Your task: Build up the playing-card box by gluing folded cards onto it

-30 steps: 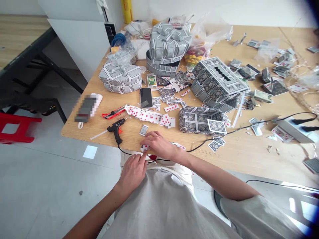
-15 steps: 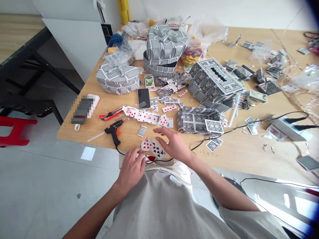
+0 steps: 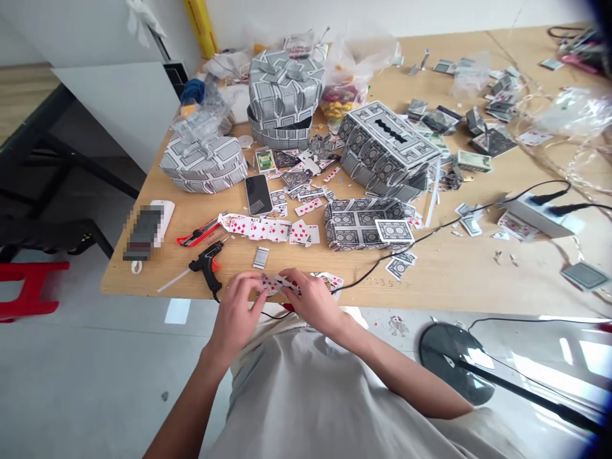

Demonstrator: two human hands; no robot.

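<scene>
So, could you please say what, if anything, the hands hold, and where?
The left hand and right hand hold playing cards by opposite ends.

Loose, plain grey short-sleeved shirt (image 3: 306, 395) above an off-white lower garment (image 3: 262, 327).

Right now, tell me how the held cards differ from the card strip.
The held cards sit between the left hand and right hand; the card strip lies on the table. The held cards, partly hidden, look shorter than the card strip. Both show red diamonds.
</scene>
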